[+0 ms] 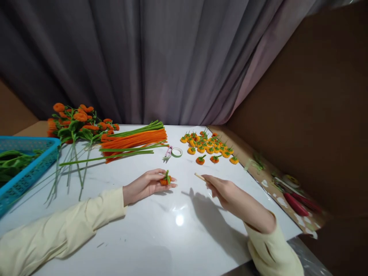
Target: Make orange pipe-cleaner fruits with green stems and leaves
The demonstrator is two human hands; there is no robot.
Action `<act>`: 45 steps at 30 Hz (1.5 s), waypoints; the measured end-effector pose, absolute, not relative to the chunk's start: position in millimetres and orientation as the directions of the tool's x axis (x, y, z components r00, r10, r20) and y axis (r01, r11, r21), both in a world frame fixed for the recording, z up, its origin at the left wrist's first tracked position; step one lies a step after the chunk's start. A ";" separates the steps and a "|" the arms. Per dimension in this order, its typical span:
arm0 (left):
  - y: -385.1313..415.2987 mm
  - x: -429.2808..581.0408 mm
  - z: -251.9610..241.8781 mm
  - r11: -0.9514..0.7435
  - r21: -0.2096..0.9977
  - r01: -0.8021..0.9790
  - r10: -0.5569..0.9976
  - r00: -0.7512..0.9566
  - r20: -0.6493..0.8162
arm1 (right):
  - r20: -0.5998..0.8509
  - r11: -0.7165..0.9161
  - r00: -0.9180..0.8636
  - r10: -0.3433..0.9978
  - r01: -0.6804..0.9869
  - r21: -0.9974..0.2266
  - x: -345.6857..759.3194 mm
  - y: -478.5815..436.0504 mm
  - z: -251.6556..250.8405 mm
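Note:
Between the fingertips of my left hand (149, 181) is a small orange pipe-cleaner pumpkin (165, 181) with a green stem pointing up. My right hand (222, 188) grips a thin wooden stick (199, 176), its pale tip pointing left toward the pumpkin but apart from it. Beyond my hands lie small snips (167, 154) with pinkish handles and a roll of tape (176, 152). A group of small yellow and orange pumpkins (209, 147) with green tops sits at the back right of the white table (138, 234).
Orange pipe cleaners (135, 141) and green pipe cleaners (143, 128) lie in a bundle at the back. Long-stemmed orange flowers (82, 117) rest at the back left, beside a blue basket (31, 184) of green leaves. Red-handled pliers (296, 204) lie off the table's right edge.

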State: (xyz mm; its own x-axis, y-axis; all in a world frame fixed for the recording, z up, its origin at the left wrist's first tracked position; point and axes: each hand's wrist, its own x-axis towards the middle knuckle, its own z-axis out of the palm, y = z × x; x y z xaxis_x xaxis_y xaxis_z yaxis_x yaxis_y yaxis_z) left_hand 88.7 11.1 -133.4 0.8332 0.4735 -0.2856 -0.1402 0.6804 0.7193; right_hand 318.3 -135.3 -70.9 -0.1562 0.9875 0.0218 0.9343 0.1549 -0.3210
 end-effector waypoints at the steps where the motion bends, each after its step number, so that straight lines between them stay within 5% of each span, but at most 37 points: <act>1: 11.1 88.3 -133.4 0.685 0.714 -0.145 0.469 0.838 -0.280 | 0.103 0.162 -0.129 0.986 0.879 -0.449 318.6 -148.5 -70.6; 3: 11.1 88.0 -133.0 0.686 0.709 -0.161 0.469 0.843 -0.263 | 0.234 0.171 -0.026 0.972 0.761 -0.626 317.4 -169.5 -73.9; 6: 9.5 88.3 -131.5 0.653 0.735 -0.184 0.497 0.836 -0.233 | 0.246 0.098 0.172 0.954 0.594 -0.798 307.3 -179.8 -84.7; 13: -17.2 87.5 -126.2 0.207 0.947 -0.245 0.706 0.708 0.029 | -0.122 -0.145 0.127 0.984 0.197 -0.970 246.7 -159.4 -101.8; 19: -40.0 83.3 -127.9 -0.086 0.972 -0.220 0.687 0.693 0.218 | -0.259 -0.257 0.000 0.966 -0.112 -0.960 225.7 -157.0 -104.3; 27: -37.1 81.5 -126.7 -0.325 0.942 -0.079 0.700 0.650 0.296 | -0.332 -0.340 -0.103 0.938 -0.469 -0.815 233.0 -153.4 -94.3; 45: -35.9 76.2 -135.6 -0.409 0.912 -0.027 0.550 0.790 0.270 | -0.322 -0.300 -0.056 0.945 -0.542 -0.785 233.4 -149.0 -101.9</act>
State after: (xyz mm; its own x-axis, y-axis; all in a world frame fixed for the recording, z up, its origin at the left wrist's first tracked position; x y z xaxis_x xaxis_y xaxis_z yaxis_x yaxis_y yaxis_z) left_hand 76.2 -35.9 -135.6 0.7902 0.5499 0.2705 -0.0274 -0.4092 0.9120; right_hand 233.4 -149.0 -101.9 -0.0565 0.9450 -0.3221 -0.5422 -0.2999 -0.7849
